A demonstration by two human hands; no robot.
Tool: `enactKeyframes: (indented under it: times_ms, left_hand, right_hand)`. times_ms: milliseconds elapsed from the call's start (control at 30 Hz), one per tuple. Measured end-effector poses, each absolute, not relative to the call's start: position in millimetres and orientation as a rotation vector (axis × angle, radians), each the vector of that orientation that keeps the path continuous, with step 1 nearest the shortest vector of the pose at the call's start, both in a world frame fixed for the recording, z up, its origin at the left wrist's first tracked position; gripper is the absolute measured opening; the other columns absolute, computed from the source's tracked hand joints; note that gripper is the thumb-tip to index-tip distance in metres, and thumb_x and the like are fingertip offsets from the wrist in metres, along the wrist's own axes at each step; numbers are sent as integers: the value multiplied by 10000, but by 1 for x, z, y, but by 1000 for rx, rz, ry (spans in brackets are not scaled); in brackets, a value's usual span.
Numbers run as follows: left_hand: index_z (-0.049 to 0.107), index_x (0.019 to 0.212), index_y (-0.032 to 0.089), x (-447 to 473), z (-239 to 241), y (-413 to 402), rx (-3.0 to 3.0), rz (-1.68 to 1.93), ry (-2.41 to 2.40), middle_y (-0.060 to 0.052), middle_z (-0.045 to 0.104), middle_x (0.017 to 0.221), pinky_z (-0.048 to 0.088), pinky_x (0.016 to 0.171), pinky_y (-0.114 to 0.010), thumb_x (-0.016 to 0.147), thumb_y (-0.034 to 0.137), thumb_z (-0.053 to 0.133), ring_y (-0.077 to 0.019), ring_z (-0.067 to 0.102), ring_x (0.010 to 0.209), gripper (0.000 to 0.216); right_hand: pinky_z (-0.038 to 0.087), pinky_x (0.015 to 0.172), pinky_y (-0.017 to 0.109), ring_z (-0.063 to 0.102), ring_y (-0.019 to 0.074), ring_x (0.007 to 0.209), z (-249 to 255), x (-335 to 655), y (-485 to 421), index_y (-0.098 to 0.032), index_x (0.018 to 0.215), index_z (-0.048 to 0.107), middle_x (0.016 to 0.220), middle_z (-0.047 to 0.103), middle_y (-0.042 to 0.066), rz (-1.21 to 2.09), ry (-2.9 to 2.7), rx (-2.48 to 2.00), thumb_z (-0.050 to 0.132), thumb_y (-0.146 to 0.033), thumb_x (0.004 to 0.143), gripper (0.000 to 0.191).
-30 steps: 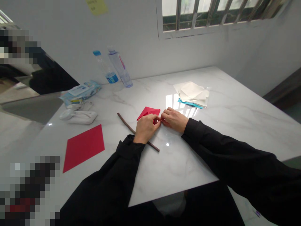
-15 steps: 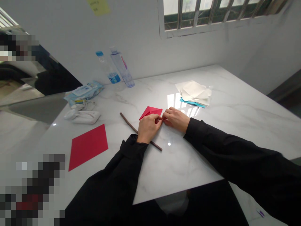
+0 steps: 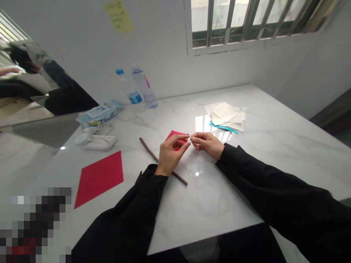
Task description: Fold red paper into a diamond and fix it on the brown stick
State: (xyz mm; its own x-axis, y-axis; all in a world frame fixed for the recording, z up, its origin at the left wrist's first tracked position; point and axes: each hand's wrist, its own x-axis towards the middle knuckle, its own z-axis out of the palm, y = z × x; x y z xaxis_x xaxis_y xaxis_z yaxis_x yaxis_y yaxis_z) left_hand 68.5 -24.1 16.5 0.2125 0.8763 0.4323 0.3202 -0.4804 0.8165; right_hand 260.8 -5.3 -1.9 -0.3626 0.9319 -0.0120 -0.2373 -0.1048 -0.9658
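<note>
Over the folded red paper hovers my left hand, thumb and fingers parted in a C shape with nothing visibly held. The hand hides much of the folded paper, which lies on the table just behind it. My right hand is closed in a pinch beside the left fingertips. A tiny dark bit shows at its fingertips, too small to name. Under my left wrist runs a thin brown stick, lying slantwise on the table. To the left is a flat red paper sheet.
Cream and blue papers are piled at the back right of the marble-patterned table. Two plastic bottles stand by the wall. A wipes pack and a white device sit at the left. A person is beyond, far left.
My left thumb and fingers have parted from their pinch near the folded paper's corner. My right hand has lifted slightly off, still pinching. The view has tilted up a little.
</note>
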Motion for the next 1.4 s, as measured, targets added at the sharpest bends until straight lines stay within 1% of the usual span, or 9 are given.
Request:
enactKeyframes:
  times_ms: [100,233,533,700,867,1033,1133,1267,1400]
  left_hand:
    - [792,1033,217,71,18,-25,1888,1260,1055,-58,790,989,635,731,-293,887,411,799,-162,744,761,243]
    - [790,1003,214,72,21,-26,1889,1271,1027,-52,790,970,635,729,-285,874,409,816,-158,746,754,235]
    - [762,945,204,62,25,-24,2007,1151,1021,-61,788,926,648,738,-306,880,423,802,-181,754,772,232]
    - [775,983,203,59,29,-25,2055,1148,1023,-64,792,946,647,752,-294,925,388,753,-172,760,779,195]
    - [781,986,198,61,31,-26,2042,1207,998,-58,788,975,651,782,-288,905,347,777,-162,752,804,169]
    - [786,1001,196,63,30,-28,1987,1226,996,-67,786,1004,653,803,-300,896,355,789,-170,753,845,190]
    - [788,1006,200,66,32,-30,1832,1228,997,-64,789,939,661,785,-322,855,393,829,-187,760,818,248]
    - [793,940,193,71,32,-30,1581,1223,1001,-45,766,793,649,715,-318,817,407,862,-181,741,726,256]
    - [791,934,194,73,27,-28,1444,1213,998,-42,758,791,635,691,-318,816,437,852,-170,725,712,276]
  right_hand:
    - [396,655,264,484,101,655,-3,260,-6,-177,850,695,720,563,-31,1676,-1261,-818,867,-589,723,464]
    - [386,648,265,483,100,642,-6,262,-5,-171,852,691,712,565,-32,1708,-1280,-794,864,-601,729,479]
    - [366,637,270,491,107,651,-2,264,-5,-153,848,746,694,589,-18,1743,-1335,-789,871,-540,729,424]
    - [383,651,263,517,113,702,-2,266,-5,-155,872,778,766,643,7,1762,-1309,-801,861,-536,747,410]
    - [407,678,261,529,110,710,-5,267,-4,-172,938,799,786,663,5,1718,-1306,-801,889,-492,737,389]
    - [414,670,261,512,99,677,0,265,-8,-160,860,769,760,644,-6,1746,-1248,-772,920,-478,695,388]
    - [432,686,262,518,100,690,6,264,-11,-163,842,758,767,634,-9,1786,-1203,-763,924,-479,692,387]
    - [449,728,267,543,108,740,10,264,-13,-165,861,769,807,649,6,1818,-1172,-746,907,-498,722,386]
    - [448,736,274,552,122,769,10,264,-14,-167,877,777,821,663,19,1835,-1175,-732,899,-505,734,387]
